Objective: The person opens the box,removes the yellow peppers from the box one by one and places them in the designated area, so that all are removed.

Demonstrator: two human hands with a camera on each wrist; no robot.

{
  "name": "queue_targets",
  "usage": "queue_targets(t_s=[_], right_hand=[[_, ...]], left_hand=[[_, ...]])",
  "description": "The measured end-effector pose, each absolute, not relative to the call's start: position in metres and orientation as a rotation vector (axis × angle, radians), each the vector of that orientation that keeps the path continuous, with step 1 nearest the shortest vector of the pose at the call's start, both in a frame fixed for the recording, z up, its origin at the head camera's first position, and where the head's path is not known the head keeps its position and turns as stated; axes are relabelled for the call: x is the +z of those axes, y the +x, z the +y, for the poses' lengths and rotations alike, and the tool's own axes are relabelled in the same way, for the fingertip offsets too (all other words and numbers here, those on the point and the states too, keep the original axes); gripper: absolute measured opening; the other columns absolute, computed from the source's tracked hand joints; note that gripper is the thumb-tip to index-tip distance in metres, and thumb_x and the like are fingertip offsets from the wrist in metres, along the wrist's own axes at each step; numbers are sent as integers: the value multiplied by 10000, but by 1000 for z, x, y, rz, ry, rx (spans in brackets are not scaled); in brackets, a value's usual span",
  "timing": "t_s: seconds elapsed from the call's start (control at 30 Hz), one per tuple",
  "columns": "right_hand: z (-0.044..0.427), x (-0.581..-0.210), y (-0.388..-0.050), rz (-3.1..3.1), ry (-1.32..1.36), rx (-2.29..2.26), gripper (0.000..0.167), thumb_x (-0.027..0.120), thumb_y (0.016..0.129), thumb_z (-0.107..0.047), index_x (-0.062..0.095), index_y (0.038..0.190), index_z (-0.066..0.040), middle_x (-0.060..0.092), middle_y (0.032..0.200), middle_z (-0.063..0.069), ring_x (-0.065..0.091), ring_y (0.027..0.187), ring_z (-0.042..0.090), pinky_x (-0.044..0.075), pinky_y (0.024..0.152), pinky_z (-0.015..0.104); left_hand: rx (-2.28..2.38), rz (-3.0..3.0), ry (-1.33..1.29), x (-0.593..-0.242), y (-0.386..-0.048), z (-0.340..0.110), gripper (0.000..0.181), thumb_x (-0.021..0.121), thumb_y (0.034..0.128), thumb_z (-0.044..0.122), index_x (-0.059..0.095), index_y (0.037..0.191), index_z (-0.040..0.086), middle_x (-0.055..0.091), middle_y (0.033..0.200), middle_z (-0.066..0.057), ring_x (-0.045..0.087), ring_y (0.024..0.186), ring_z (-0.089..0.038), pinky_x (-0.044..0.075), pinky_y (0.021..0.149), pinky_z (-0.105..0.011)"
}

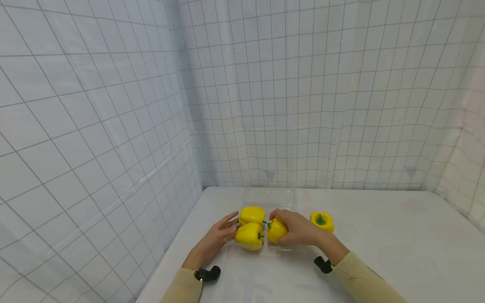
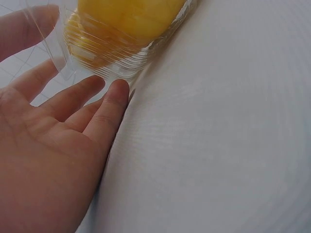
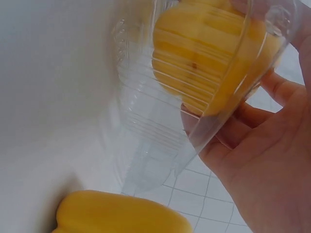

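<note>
I count four yellow peppers on the one white table, and one clear plastic container. Two peppers lie together in the left part of the container: the far pepper and the near pepper. The third pepper is inside the right part, and the right hand has its fingers and thumb curved around it, its stem pointing left. The fourth pepper stands on the table outside, to the right, with its green stem upward. The left hand is loosely spread and grips nothing; its fingertips are at the container's left wall, but I cannot tell whether each one touches. Two black devices are worn, one at each wrist, beside two beige sleeves.
</note>
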State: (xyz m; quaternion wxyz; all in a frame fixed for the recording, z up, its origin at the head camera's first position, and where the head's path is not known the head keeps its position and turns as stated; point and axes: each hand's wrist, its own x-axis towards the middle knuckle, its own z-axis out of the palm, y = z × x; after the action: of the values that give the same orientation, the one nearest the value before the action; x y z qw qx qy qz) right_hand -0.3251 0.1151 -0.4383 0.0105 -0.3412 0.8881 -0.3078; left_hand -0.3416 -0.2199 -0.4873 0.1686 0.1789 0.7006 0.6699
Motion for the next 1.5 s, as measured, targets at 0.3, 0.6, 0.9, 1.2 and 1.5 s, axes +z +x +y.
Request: queue_targets(t_s=[0.3, 0.6, 0.9, 1.2, 1.5], right_hand=[[116, -430, -320, 2813, -1061, -981, 659, 848, 768, -215, 504, 1329, -222, 576, 1200, -105, 551, 970, 117, 508, 860, 346], [118, -421, -316, 2833, -1035, -1045, 667, 847, 773, -194, 478, 1328, -215, 553, 1184, -117, 555, 967, 112, 507, 855, 309], [122, -416, -311, 2859, -1023, -1048, 762, 849, 773, -211, 446, 1419, -222, 552, 1255, -103, 555, 998, 98, 508, 888, 326], [124, -414, -303, 2879, -1030, -1018, 746, 851, 784, -233, 480, 1430, -191, 544, 1268, -82, 547, 1006, 93, 515, 874, 319], [126, -408, -294, 2905, -1027, -1009, 746, 861, 772, -237, 485, 1416, -198, 536, 1273, -77, 547, 1004, 86, 519, 865, 319]], left_hand=[[1910, 1989, 500, -488, -339, -221, 601, 519, 1061, 215, 269, 1607, 234, 249, 1626, -174, 386, 1426, -304, 377, 1124, -389], [1909, 1987, 483, -483, -340, -220, 600, 526, 1060, 226, 276, 1605, 239, 260, 1624, -166, 396, 1421, -295, 383, 1119, -377], [1914, 1989, 507, -481, -339, -221, 592, 505, 1066, 174, 270, 1607, 220, 276, 1615, -174, 380, 1431, -300, 397, 1103, -337], [1909, 1983, 474, -484, -338, -221, 610, 531, 1059, 215, 266, 1609, 222, 270, 1618, -176, 388, 1427, -303, 379, 1121, -384], [1895, 1988, 463, -485, -338, -219, 616, 536, 1056, 240, 264, 1609, 245, 267, 1623, -162, 379, 1433, -303, 356, 1136, -418]])
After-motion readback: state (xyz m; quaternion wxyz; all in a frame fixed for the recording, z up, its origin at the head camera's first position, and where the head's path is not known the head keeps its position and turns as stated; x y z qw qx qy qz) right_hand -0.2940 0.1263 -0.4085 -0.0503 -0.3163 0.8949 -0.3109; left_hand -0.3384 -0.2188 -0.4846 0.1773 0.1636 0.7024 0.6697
